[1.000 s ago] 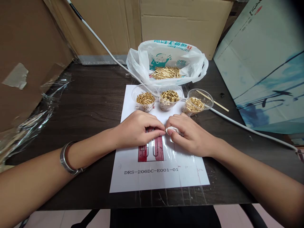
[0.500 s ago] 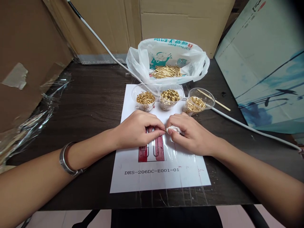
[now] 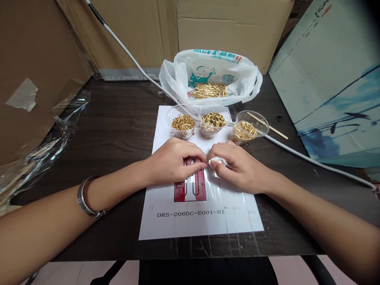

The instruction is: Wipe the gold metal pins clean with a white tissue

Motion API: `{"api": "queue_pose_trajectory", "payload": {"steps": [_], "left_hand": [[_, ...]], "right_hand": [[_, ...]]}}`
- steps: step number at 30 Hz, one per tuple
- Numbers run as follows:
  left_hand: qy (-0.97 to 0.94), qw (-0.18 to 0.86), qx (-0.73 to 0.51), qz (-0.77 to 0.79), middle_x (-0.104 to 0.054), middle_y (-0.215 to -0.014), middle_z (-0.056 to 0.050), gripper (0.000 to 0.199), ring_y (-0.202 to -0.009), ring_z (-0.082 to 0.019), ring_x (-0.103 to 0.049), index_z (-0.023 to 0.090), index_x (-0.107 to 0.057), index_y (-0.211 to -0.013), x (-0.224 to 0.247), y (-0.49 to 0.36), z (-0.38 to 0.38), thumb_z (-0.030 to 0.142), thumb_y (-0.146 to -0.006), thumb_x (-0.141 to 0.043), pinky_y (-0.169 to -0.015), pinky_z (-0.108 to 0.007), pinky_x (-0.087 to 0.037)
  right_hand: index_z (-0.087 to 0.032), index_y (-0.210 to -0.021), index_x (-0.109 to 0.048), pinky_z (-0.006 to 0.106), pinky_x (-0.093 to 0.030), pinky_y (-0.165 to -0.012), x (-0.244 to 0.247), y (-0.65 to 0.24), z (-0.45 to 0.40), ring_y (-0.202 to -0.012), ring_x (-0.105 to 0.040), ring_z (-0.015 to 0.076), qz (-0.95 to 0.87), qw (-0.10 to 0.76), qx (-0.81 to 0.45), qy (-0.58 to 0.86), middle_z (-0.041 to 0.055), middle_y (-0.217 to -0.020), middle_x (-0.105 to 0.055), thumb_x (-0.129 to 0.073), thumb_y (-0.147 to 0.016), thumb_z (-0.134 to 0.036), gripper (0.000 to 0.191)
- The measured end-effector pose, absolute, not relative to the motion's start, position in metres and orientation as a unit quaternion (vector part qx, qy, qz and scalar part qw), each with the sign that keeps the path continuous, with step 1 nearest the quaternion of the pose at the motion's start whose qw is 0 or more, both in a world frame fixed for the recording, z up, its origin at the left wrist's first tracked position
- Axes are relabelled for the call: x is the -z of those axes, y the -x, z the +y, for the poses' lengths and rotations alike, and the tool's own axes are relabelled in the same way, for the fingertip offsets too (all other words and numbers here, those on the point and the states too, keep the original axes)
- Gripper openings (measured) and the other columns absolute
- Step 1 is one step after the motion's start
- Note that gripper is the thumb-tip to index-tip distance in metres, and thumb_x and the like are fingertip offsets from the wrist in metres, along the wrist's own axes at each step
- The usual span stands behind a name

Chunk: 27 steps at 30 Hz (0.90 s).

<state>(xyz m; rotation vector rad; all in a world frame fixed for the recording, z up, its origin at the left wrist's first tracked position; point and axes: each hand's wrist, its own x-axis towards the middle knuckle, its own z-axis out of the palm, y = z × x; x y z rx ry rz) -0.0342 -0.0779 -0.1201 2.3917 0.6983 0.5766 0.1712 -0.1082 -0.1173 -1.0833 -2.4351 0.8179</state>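
Note:
My left hand [image 3: 181, 160] is closed in a pinch, thumb against forefinger, on a tiny brass pin [image 3: 207, 162]. Most of the pin is hidden by the fingers. Facing it, my right hand [image 3: 234, 164] is closed around a crumpled white tissue [image 3: 220, 160], its edge touching or almost touching the pin. Both hands are low over a printed paper sheet [image 3: 166, 227] with a dark red picture. Just beyond them stand three clear plastic cups of small brass parts: a left cup [image 3: 182, 136], a middle cup [image 3: 209, 132] and a tilted right cup [image 3: 259, 132].
A white plastic bag [image 3: 172, 81] with brass pins [image 3: 210, 90] lies open behind the cups. A thin wooden stick [image 3: 274, 130] and a white cable [image 3: 311, 160] cross the right side. Cardboard [image 3: 231, 31] walls the back; crinkled clear tape [image 3: 63, 134] lies at left.
The hands keep the same pinch and grip, fingertips barely moved. The whole view has shifted very slightly. Cups, bag and sheet look unchanged.

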Motion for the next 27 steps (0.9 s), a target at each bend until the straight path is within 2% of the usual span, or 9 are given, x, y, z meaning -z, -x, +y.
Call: {"api": "queue_pose_trajectory", "payload": {"steps": [6, 13, 20, 27], "left_hand": [[-0.892, 0.295, -0.214, 0.267, -0.068, -0.073, 0.0, 0.011, -0.064, -0.008, -0.058, 0.015, -0.072, -0.084, 0.1194, 0.0352, -0.078, 0.02, -0.081, -0.063, -0.063, -0.02, -0.042], [-0.887, 0.332, -0.196, 0.254, -0.063, -0.07, 0.0, 0.022, -0.062, -0.008, -0.053, 0.013, -0.07, -0.087, 0.1167, 0.0394, -0.075, 0.017, -0.09, -0.049, -0.061, -0.021, -0.04], [-0.893, 0.322, -0.2, 0.242, -0.068, -0.074, -0.002, 0.016, -0.065, -0.009, -0.058, 0.015, -0.073, -0.087, 0.1191, 0.0371, -0.0754, 0.018, -0.085, -0.058, -0.063, -0.022, -0.043], [-0.898, 0.314, -0.196, 0.239, -0.071, -0.078, -0.002, 0.016, -0.07, -0.01, -0.061, 0.015, -0.074, -0.091, 0.12, 0.0377, -0.074, 0.017, -0.083, -0.06, -0.066, -0.022, -0.045]], "right_hand": [[-0.015, -0.077, -0.05, 0.031, -0.028, -0.07, 0.1183, -0.1712, -0.1083, -0.071, -0.044, 0.0132, -0.866, 0.168, -0.279, 0.38, 0.0004, -0.073, -0.05, -0.039, -0.089, -0.027, 0.021], [-0.015, -0.076, -0.048, 0.032, -0.028, -0.07, 0.1187, -0.1707, -0.1073, -0.07, -0.043, 0.0132, -0.867, 0.164, -0.272, 0.384, 0.0004, -0.071, -0.048, -0.038, -0.089, -0.028, 0.022], [-0.015, -0.078, -0.05, 0.031, -0.028, -0.071, 0.1167, -0.1716, -0.1062, -0.073, -0.044, 0.0135, -0.867, 0.155, -0.279, 0.383, 0.0007, -0.074, -0.05, -0.038, -0.09, -0.028, 0.022], [-0.015, -0.079, -0.05, 0.032, -0.028, -0.071, 0.1139, -0.1704, -0.1065, -0.073, -0.044, 0.014, -0.866, 0.14, -0.279, 0.389, 0.0014, -0.074, -0.051, -0.036, -0.091, -0.029, 0.023]]}}
